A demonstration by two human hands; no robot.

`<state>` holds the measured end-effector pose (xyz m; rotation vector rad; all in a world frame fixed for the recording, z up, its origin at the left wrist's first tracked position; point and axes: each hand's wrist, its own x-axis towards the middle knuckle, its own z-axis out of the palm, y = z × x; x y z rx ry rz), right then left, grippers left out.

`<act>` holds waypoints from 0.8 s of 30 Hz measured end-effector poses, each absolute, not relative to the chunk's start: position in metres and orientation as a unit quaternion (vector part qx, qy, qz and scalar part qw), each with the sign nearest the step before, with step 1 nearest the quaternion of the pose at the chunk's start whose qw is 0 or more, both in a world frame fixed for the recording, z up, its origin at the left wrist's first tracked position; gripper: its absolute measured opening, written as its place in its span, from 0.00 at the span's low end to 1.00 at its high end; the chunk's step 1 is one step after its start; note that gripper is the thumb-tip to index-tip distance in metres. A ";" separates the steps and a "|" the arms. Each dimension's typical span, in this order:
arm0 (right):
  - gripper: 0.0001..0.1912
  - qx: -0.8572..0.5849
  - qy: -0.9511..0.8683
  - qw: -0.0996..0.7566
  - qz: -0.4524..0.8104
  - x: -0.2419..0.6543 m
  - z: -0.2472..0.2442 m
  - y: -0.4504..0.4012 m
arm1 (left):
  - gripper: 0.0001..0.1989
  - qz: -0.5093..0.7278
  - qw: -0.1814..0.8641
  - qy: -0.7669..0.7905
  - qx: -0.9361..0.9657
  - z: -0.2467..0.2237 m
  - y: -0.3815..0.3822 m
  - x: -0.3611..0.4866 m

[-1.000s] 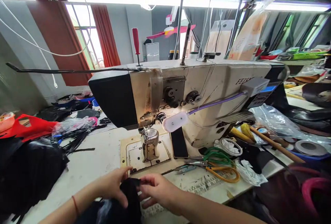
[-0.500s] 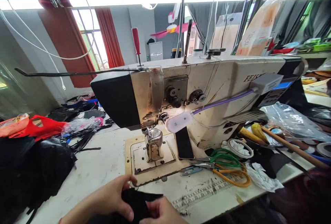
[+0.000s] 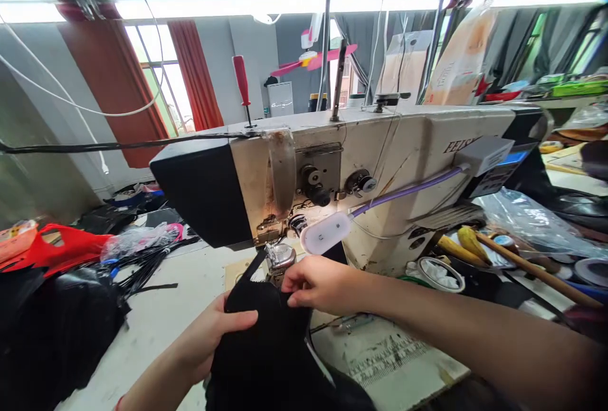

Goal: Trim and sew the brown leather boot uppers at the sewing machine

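A black fabric piece (image 3: pixel 270 347) hangs between my hands, its upper edge just below the post of the sewing machine (image 3: pixel 394 145). My left hand (image 3: pixel 216 332) grips its left edge, thumb on top and the other fingers behind. On the upper right edge, my right hand (image 3: pixel 316 284) pinches the fabric between thumb and fingers. A narrow black strip (image 3: pixel 251 265) rises from the top of the piece toward the needle area. The white oval lamp (image 3: pixel 326 232) sits just above my right hand. The needle tip cannot be made out.
Black material (image 3: pixel 52 328) and a red bag (image 3: pixel 57 249) lie at the left. Right of the machine are a wooden stick (image 3: pixel 536 268), an oval container (image 3: pixel 441 273) and clear plastic (image 3: pixel 536 221). A red screwdriver (image 3: pixel 241 82) stands on the machine head. My right forearm crosses the ruler marks.
Both hands have risen with the black fabric from the table's front edge to the machine's post. More fabric shows, and my right arm now covers the scissors.
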<state>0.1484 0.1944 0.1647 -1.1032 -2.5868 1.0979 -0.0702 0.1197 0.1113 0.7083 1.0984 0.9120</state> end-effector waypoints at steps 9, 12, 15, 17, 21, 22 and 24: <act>0.34 -0.209 -0.954 0.194 0.093 0.177 0.117 0.196 | 0.39 0.494 0.715 0.445 0.216 0.088 0.149 -0.063; 0.34 -0.184 -0.955 0.232 0.023 0.187 0.101 0.203 | 0.41 0.505 0.703 0.470 0.174 0.091 0.149 -0.056; 0.32 -0.147 -0.947 0.287 -0.004 0.187 0.096 0.212 | 0.38 0.515 0.694 0.477 0.160 0.099 0.153 -0.054; 0.30 -0.132 -0.939 0.318 -0.020 0.184 0.095 0.218 | 0.34 0.512 0.694 0.475 0.173 0.105 0.158 -0.057; 0.26 -0.149 -0.931 0.330 -0.045 0.178 0.090 0.224 | 0.30 0.511 0.691 0.477 0.186 0.109 0.166 -0.066; 0.25 -0.156 -0.932 0.323 -0.048 0.177 0.088 0.225 | 0.29 0.513 0.688 0.479 0.184 0.109 0.168 -0.068; 0.23 -0.167 -0.935 0.309 -0.051 0.177 0.086 0.225 | 0.29 0.512 0.684 0.487 0.180 0.107 0.169 -0.070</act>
